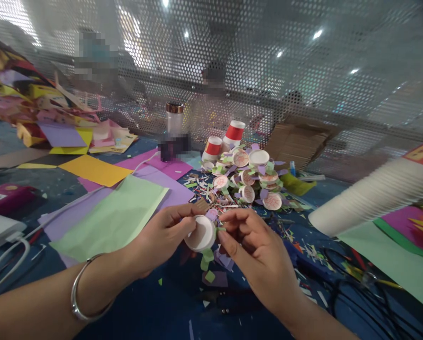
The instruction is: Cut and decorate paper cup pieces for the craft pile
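My left hand (158, 238) is closed on a round white paper cup bottom (202, 233), thumb on its face and fingers behind. At the disc's right edge, my right hand (263, 257) pinches a small green paper piece (219, 230) between thumb and fingertips. Green paper bits (207, 257) show at the disc's lower edge. Beyond my hands lies a heap of similar cup bottoms (247, 193) with green and purple paper pieces around them. A pair of dark-handled scissors or pliers (221, 298) lies below my hands, too dim to name surely.
Green paper (108, 217) and orange paper (98, 170) spread at left. Two red-banded cups (234, 133) stand behind the heap. At right, a long stack of paper cups (370, 193) lies above black cables (367, 293). A perforated metal panel (254, 56) rises behind.
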A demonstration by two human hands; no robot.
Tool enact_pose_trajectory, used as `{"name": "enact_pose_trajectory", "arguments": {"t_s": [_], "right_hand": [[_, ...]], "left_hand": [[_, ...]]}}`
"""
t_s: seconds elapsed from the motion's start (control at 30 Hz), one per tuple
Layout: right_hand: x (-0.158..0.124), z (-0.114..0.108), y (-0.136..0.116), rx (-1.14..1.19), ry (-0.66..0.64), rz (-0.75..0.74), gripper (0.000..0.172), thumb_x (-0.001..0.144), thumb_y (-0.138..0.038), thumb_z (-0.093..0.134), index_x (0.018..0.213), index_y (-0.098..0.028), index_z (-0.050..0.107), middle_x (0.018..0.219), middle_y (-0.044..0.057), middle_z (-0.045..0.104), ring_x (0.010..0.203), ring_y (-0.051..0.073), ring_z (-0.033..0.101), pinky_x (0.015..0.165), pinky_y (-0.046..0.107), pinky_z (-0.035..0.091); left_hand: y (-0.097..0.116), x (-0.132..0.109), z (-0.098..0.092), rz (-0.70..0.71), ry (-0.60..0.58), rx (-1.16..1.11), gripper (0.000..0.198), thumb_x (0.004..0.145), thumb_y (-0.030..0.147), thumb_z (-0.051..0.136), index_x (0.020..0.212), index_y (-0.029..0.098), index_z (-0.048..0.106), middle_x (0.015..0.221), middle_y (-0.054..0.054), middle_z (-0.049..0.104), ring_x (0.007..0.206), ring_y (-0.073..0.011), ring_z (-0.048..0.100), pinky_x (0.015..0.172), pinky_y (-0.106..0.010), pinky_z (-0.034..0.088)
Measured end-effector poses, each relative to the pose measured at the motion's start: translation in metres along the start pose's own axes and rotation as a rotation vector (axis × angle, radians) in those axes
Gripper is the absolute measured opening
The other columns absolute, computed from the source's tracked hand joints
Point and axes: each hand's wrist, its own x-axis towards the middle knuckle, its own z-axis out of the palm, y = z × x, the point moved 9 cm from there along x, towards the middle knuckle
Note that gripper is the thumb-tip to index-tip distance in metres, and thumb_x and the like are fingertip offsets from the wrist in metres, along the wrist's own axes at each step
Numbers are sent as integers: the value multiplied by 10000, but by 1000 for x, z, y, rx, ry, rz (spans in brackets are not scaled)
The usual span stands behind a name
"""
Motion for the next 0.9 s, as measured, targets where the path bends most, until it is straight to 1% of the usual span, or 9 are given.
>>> {"name": "enact_pose_trajectory", "arguments": {"t_s": [0.13, 0.3, 0.4, 0.57, 0.67, 0.8, 0.83, 0.9], "right_hand": [[-1, 1, 3, 87, 0, 36, 111, 948, -302, 631, 1045, -254, 607, 828, -26, 629, 695, 101, 598, 594, 201, 490], [-2, 1, 1, 117, -4, 23, 83, 948, -288, 635, 1019, -250, 616, 824, -26, 641, 682, 91, 589, 579, 185, 475], [-1, 2, 3, 125, -15, 42, 93, 960, -309, 632, 1030, -251, 614, 825, -26, 651, 678, 90, 595, 579, 183, 476], [-1, 6, 8, 147, -53, 89, 161, 975, -372, 619, 1070, -244, 597, 831, -12, 678, 711, 111, 626, 610, 208, 499], [1, 4, 7, 120, -27, 76, 183, 975, -391, 620, 1083, -245, 598, 836, -12, 688, 702, 109, 624, 603, 210, 490], [4, -8, 6, 47, 69, 59, 222, 980, -442, 597, 1058, -234, 607, 773, -19, 668, 651, 113, 608, 578, 223, 482], [4, -11, 6, 37, 91, 63, 233, 981, -450, 593, 1054, -230, 608, 767, -16, 668, 652, 119, 612, 592, 232, 493], [6, -15, 8, 50, 117, 80, 254, 976, -463, 597, 1060, -224, 601, 781, -4, 683, 681, 136, 639, 632, 256, 520]], "left_hand": [[11, -1, -3, 65, 33, 105, 227, 814, 310, 511, 877, 184, 690, 647, 14, 614, 565, -129, 544, 520, -223, 408], [18, -1, -8, 127, 72, 250, 270, 821, 299, 494, 923, 175, 710, 702, 9, 604, 658, -141, 522, 594, -239, 399], [20, -2, -7, 148, 59, 267, 275, 823, 286, 484, 930, 163, 705, 732, 8, 604, 676, -140, 512, 618, -247, 395], [20, -2, -7, 144, 59, 279, 257, 822, 276, 486, 925, 166, 694, 737, 10, 598, 684, -141, 511, 625, -249, 394], [18, -1, -7, 127, 56, 209, 252, 828, 292, 506, 935, 175, 703, 772, 0, 628, 710, -148, 537, 632, -247, 407], [5, 0, -4, 16, 24, 15, 246, 848, 339, 529, 922, 185, 705, 690, 13, 605, 637, -140, 537, 600, -244, 419], [3, 0, -3, -4, 14, -20, 246, 847, 345, 543, 940, 187, 707, 688, 15, 602, 623, -137, 532, 589, -242, 415], [2, 0, -1, -17, -9, -55, 262, 832, 338, 584, 1010, 196, 712, 756, 7, 632, 639, -133, 534, 579, -237, 406]]}}
